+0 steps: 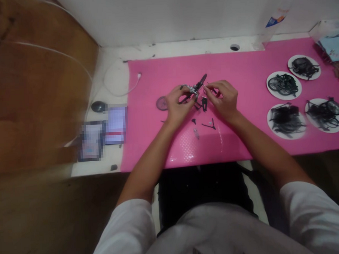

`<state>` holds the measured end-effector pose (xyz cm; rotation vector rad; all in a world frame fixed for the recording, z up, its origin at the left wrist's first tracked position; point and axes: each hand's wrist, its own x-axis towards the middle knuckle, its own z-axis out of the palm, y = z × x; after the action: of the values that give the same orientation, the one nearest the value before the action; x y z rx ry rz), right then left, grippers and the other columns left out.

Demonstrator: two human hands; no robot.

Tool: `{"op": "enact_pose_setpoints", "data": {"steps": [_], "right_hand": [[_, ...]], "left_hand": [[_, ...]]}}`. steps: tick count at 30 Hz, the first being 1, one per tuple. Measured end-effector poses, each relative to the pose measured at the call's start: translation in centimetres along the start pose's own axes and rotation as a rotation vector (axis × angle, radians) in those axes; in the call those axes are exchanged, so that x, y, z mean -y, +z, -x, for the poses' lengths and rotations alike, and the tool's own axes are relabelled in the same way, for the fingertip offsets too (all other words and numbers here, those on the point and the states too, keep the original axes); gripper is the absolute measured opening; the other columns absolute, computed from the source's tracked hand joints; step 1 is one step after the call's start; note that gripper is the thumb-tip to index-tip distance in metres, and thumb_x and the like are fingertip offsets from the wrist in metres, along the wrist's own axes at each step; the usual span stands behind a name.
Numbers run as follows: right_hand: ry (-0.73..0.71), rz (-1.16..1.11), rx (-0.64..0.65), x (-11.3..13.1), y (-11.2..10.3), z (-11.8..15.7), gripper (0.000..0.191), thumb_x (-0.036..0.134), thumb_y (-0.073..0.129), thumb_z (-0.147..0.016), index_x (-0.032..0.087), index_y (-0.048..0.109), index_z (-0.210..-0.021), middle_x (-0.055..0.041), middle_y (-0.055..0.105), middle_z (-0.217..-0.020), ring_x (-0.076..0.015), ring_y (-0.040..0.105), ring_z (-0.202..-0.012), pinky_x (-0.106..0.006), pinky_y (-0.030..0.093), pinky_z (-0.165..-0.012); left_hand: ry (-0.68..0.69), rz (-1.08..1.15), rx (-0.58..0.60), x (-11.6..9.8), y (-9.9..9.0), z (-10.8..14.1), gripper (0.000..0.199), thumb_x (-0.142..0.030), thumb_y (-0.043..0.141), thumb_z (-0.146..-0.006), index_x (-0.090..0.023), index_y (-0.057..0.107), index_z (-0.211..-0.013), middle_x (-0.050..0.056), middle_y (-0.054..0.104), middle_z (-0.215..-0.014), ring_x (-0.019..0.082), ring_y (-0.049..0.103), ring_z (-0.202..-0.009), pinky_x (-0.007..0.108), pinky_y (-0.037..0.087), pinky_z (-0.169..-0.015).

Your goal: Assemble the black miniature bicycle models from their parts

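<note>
A partly built miniature bicycle (194, 89), black and silver with a dark wheel tilted up at its far end, was held above the pink mat (246, 75) in front of the person. The left hand (179, 106) had its thumb and fingers closed around the silver portion of it. The right hand (223, 99) was just beside, thumb and forefinger narrowed to a pinch near the model; whether they gripped a tiny part could not be told. A loose spoked wheel (161, 103) lay by the left hand, and a black bracket-like part (204, 104) lay between the hands. Nearer the person were a small saddle-shaped piece (193, 121) and a forked black part (211, 124). To the right, white plates (295, 135) bore more black bicycle parts, and a black computer mouse (99, 106) sat left of the mat, near two pixelated screens (116, 123)
</note>
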<state>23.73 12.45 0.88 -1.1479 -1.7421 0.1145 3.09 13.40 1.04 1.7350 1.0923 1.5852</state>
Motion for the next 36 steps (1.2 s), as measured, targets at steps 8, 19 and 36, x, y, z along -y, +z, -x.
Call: {"op": "enact_pose_setpoints", "data": {"steps": [8, 19, 36], "right_hand": [[0.052, -0.043, 0.007, 0.5, 0.0, 0.0, 0.053, 0.068, 0.055, -0.119, 0.024, 0.083, -0.107, -0.0101, 0.082, -0.104, -0.0272, 0.076, -0.100, -0.049, 0.065, -0.099], [0.087, -0.018, 0.046, 0.5, 0.2, -0.1, 0.067, 0.074, 0.043, -0.120, 0.024, 0.076, -0.089, -0.0064, 0.077, -0.087, -0.0220, 0.073, -0.085, -0.041, 0.060, -0.088], [0.236, -0.238, 0.049, -2.8, 1.9, 0.0, 0.072, 0.090, 0.045, -0.111, 0.024, 0.072, -0.122, -0.0072, 0.075, -0.103, -0.0230, 0.076, -0.096, -0.040, 0.068, -0.088]], "left_hand": [[0.037, 0.006, 0.002, 0.0, 0.0, 0.2, 0.017, -0.032, 0.098, -0.088, -0.025, 0.082, -0.089, 0.004, 0.082, -0.093, 0.020, 0.077, -0.089, 0.033, 0.066, -0.086], [-0.023, 0.041, -0.001, 0.3, 0.4, 0.4, 0.029, -0.040, 0.104, -0.083, -0.026, 0.080, -0.087, 0.003, 0.079, -0.090, 0.021, 0.079, -0.088, 0.035, 0.069, -0.086], [-0.079, 0.186, 0.050, 1.1, 0.4, 0.3, 0.031, -0.041, 0.107, -0.081, -0.024, 0.083, -0.088, 0.005, 0.080, -0.089, 0.018, 0.078, -0.082, 0.032, 0.068, -0.077]]}}
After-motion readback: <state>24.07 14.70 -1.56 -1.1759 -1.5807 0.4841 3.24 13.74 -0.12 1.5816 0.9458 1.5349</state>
